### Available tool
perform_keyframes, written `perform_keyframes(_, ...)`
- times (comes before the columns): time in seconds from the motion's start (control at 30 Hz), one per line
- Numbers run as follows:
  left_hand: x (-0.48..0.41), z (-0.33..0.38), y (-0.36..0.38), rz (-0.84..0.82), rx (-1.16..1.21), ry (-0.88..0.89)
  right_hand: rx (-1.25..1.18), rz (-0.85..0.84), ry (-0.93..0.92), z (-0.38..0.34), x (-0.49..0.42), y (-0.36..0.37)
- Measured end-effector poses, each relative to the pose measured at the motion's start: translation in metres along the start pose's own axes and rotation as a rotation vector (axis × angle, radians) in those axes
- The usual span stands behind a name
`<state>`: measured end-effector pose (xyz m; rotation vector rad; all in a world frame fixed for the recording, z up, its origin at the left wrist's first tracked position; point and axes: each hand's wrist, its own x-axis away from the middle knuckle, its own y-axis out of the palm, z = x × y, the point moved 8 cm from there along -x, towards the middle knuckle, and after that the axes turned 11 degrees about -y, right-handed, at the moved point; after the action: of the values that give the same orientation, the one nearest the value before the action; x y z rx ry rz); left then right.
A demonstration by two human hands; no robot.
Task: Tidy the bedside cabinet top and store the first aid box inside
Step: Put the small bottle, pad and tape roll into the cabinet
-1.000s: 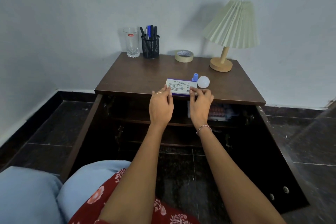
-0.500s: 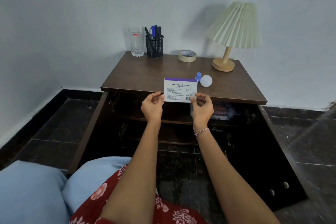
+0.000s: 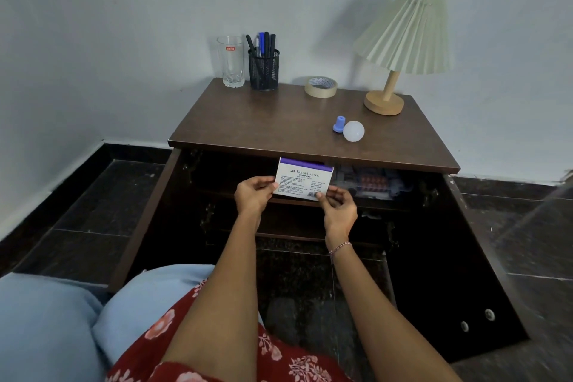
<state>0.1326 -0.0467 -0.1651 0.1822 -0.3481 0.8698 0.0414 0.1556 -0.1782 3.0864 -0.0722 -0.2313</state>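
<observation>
Both hands, left hand (image 3: 252, 195) and right hand (image 3: 339, 206), fingers pinched on stamp pad box (image 3: 304, 178), held before open cabinet (image 3: 310, 139). First aid box (image 3: 372, 184) on inside shelf, right.

On the cabinet top (image 3: 266, 124), landmark = lamp (image 3: 393, 71), back right. Tape roll (image 3: 320, 87) left of it — pen holder (image 3: 263, 68) and glass (image 3: 231, 62) further left. Bulb (image 3: 353, 131) in front of lamp, cap (image 3: 339, 124) touching bulb's left. Card box (image 3: 304, 178) below the front edge — first aid box (image 3: 372, 184) inside, behind-right.

Brown cabinet top (image 3: 266, 124) with glass (image 3: 230, 61), pen holder (image 3: 264, 69), tape roll (image 3: 320, 87), lamp (image 3: 400, 49), bulb (image 3: 353, 131).
</observation>
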Motion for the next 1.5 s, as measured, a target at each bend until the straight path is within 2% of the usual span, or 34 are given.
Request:
perform_keyframes(0.3, -0.023, -0.029, 0.010, 0.046, -0.105, -0.127, 0.133, -0.079, 0.107, 0.037, -0.012, 0.002)
perform_keyframes(0.7, -0.059, -0.057, 0.033, 0.021, -0.151, -0.245, 0.254, -0.103, 0.076, 0.062, -0.036, 0.010)
perform_keyframes(1.0, -0.073, -0.060, 0.047, 0.030, -0.301, -0.199, 0.328, -0.080, 0.011, 0.061, -0.043, 0.010)
perform_keyframes(1.1, -0.063, -0.045, 0.049, 0.068, -0.520, -0.067, 0.593, -0.175, -0.313, 0.042, -0.032, 0.021)
perform_keyframes(1.2, -0.039, -0.023, 0.059, 0.129, -0.936, 0.281, 0.784, -0.380, -0.557, 0.037, -0.016, 0.043)
perform_keyframes(1.27, -0.023, -0.021, 0.072, 0.089, -1.086, 0.444, 0.939, -0.562, -0.617, 0.049, -0.007, 0.053)
perform_keyframes(1.33, -0.015, -0.021, 0.079, 0.065, -1.150, 0.496, 1.127, -0.708, -0.652, 0.067, 0.001, 0.057)
perform_keyframes(1.5, -0.012, -0.023, 0.085, 0.075, -1.261, 0.512, 1.335, -0.842, -0.662, 0.080, -0.003, 0.059)
